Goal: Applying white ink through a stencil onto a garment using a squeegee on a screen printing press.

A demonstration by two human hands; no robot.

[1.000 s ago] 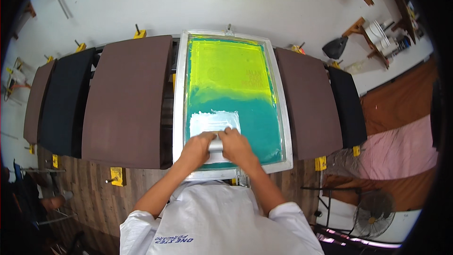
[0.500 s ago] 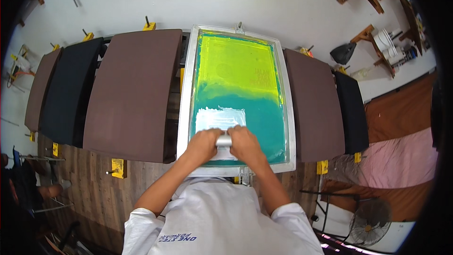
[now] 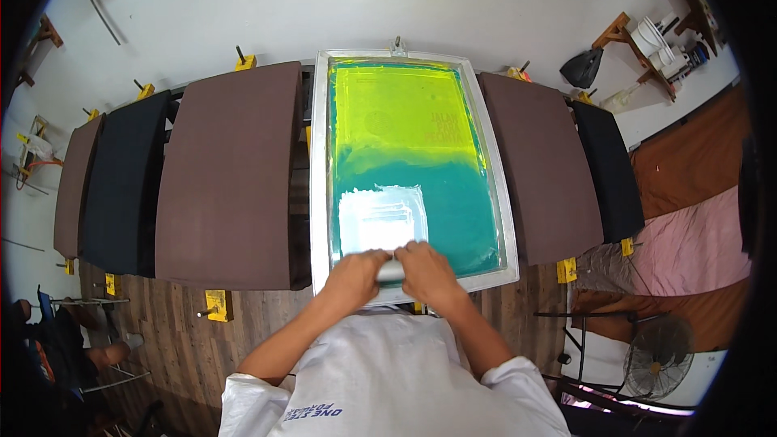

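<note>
The left hand (image 3: 358, 277) and right hand (image 3: 429, 273), curled side by side around a smooth grey bar-shaped tool (image 3: 391, 271), had drawn it to six o'clock on the rectangular silver-framed green-and-yellow screen (image 3: 461, 210), baring more smeared white ink (image 3: 379, 226) around seven.

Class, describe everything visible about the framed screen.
The framed screen, seemingly laid flat, is oblong with a silvery, metallic rim. Inside, yellow-green at the far end, bearing faint lettering and a round mark, blends into teal nearer the person. A white patch covers part of its near left. It sits between two brown boards. A silver tool, held by the left grip and right grip, seems to touch its near end.
</note>
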